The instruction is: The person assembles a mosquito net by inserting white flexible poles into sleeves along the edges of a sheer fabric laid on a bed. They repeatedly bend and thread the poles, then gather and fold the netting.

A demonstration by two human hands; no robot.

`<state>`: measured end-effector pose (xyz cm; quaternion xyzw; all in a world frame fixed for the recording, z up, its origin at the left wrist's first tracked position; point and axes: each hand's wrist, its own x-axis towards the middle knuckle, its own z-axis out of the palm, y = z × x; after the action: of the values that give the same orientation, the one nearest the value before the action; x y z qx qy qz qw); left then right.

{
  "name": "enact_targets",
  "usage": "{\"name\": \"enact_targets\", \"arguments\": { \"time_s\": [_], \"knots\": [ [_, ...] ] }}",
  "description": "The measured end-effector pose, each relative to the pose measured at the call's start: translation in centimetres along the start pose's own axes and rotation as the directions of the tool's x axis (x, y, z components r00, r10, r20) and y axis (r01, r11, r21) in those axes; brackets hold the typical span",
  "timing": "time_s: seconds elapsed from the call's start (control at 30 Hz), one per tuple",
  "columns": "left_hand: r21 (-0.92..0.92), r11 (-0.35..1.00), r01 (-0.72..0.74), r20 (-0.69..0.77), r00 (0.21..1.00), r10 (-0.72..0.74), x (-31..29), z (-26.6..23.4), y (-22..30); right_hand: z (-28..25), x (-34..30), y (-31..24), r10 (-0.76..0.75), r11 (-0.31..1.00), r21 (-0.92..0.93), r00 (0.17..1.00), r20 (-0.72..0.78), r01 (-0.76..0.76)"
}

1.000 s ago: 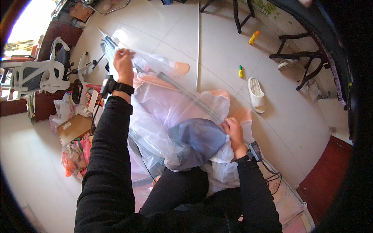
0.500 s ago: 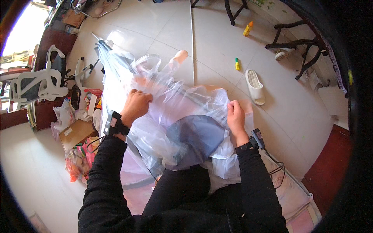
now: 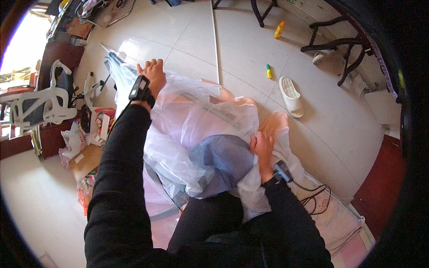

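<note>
A sheer white mosquito net (image 3: 178,116) lies bunched over my lap and in front of me, with pinkish cloth showing through it. On its near part sits a blue-grey fabric panel (image 3: 225,158). My left hand (image 3: 153,75) reaches to the net's far left part, fingers apart on top of it. At the net's right side, my right hand (image 3: 263,145) has its fingers curled round a fold beside the blue-grey panel. A gathered bluish end of the cloth (image 3: 117,67) with a thin rod tip lies beyond my left hand.
A white slipper (image 3: 291,96), a small green-and-yellow tube (image 3: 269,71) and a yellow bottle (image 3: 279,30) are on the tiled floor. A long white pole (image 3: 215,44) lies ahead. Left are a white-framed chair (image 3: 42,107) and a cardboard box (image 3: 85,161); dark-legged stools (image 3: 333,44) stand right.
My left hand has moved forward and left, and its fingers have spread. My right hand has shifted slightly left and down, still on the net. The netting between them lies flatter.
</note>
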<state>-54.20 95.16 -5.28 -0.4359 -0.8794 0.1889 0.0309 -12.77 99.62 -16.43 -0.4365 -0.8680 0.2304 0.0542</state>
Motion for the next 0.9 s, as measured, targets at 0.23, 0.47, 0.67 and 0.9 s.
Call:
{"name": "enact_targets", "arguments": {
  "time_s": [0.23, 0.47, 0.67, 0.9],
  "knots": [
    [0.028, 0.982, 0.185, 0.350, 0.919, -0.183, 4.7, 11.0, -1.9, 0.3, -2.2, -0.7, -0.016, 0.994, 0.101, 0.992, -0.124, 0.029],
    [-0.220, 0.967, -0.132, 0.294, 0.936, 0.195, 7.7, 15.4, -2.6, 2.0, -2.1, 0.6, -0.058, 0.989, 0.129, 0.992, -0.116, 0.073],
    [-0.910, 0.390, 0.145, 0.197, 0.976, 0.097, 2.0, 2.2, -0.9, 3.3, -2.1, 1.0, -0.075, 0.997, 0.012, 0.980, -0.184, 0.079],
    [-0.558, 0.748, -0.359, 0.485, 0.591, 0.645, -20.3, -3.5, -4.1, 2.8, -1.8, 0.6, -0.018, 0.999, 0.028, 0.988, -0.154, 0.022]
  ]
}}
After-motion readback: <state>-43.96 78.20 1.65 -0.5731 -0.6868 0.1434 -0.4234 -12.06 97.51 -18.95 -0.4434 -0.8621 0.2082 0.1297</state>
